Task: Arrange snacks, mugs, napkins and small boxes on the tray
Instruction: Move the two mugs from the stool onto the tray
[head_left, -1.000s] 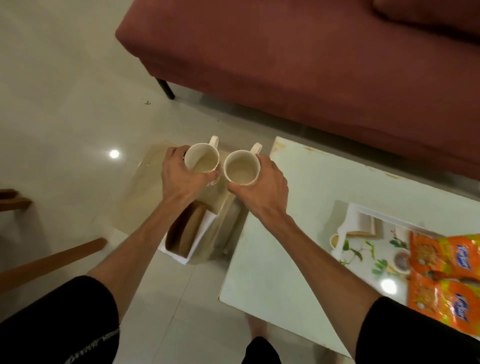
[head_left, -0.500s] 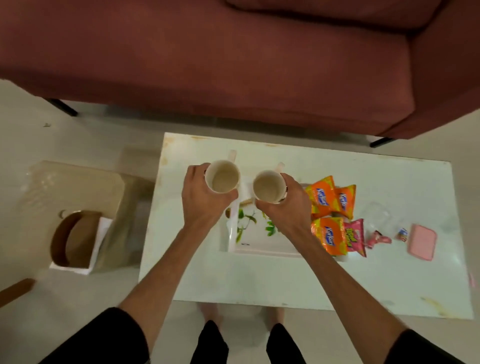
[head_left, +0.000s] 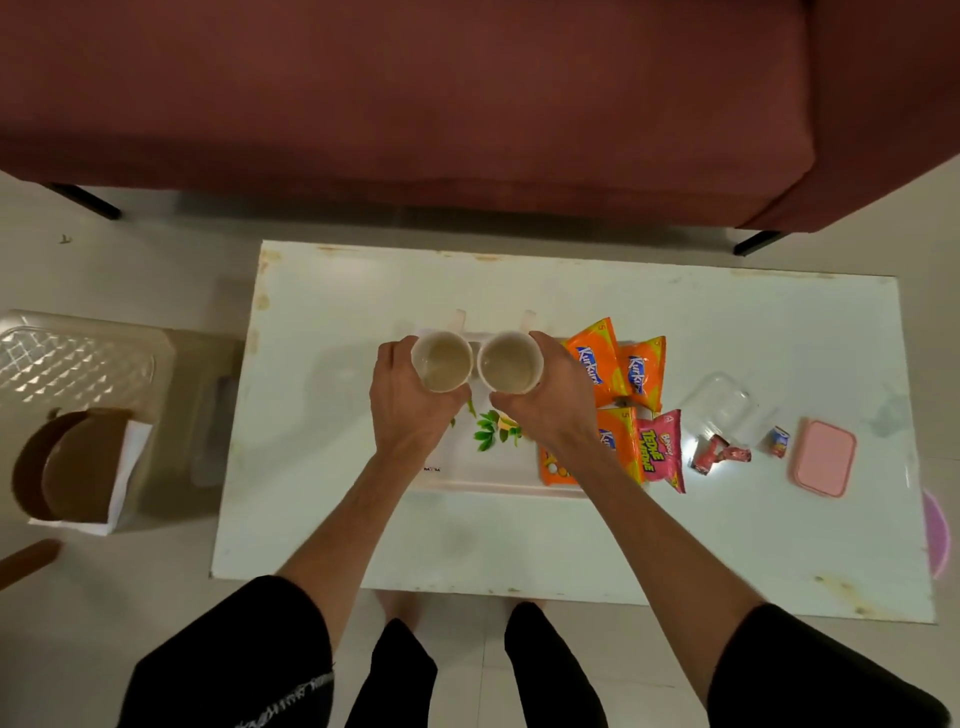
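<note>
Each hand holds a cream mug over the white tray (head_left: 483, 475) with a leaf print, at the middle of the white table. My left hand (head_left: 410, 410) grips the left mug (head_left: 441, 361); my right hand (head_left: 545, 405) grips the right mug (head_left: 510, 362). Both mugs are upright, side by side, handles pointing away from me. Orange snack packets (head_left: 597, 364) lie on the tray's right part, and a pink snack packet (head_left: 662, 449) lies at its right edge. My arms hide much of the tray.
Right of the tray lie a clear plastic box (head_left: 719, 408), small red wrappers (head_left: 719, 452), a tiny packet (head_left: 778, 441) and a pink box (head_left: 823, 465). A beige bin (head_left: 78, 364) with a brown-and-white holder (head_left: 72, 467) stands left of the table. A maroon sofa (head_left: 467, 104) runs behind.
I carried both mugs from beside the bin on the left to above the tray. The view swung right and now shows the whole table.
</note>
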